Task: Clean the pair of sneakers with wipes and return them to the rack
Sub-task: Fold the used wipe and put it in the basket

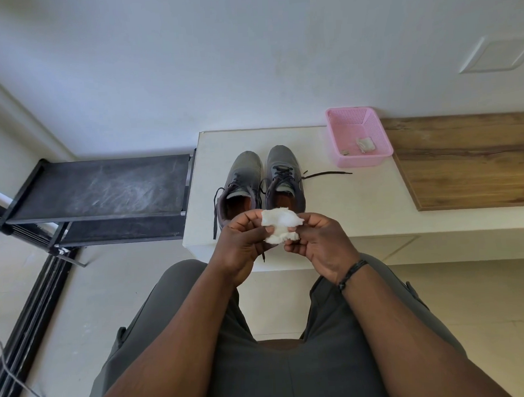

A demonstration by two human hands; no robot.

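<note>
Two grey sneakers stand side by side on a white bench (359,212), toes pointing away from me: the left sneaker (244,181) and the right sneaker (283,173), laces loose. Just in front of their heels I hold a crumpled white wipe (279,226) between both hands. My left hand (244,243) pinches its left edge and my right hand (318,244) pinches its right edge. The black shoe rack (106,189) stands to the left of the bench, its top shelf bare and dusty.
A pink plastic basket (369,159) with a used wipe (365,144) inside sits at the back right of the bench. A wooden board (467,161) covers the bench's right part. A wall runs behind. A cable (14,376) lies on the floor at left.
</note>
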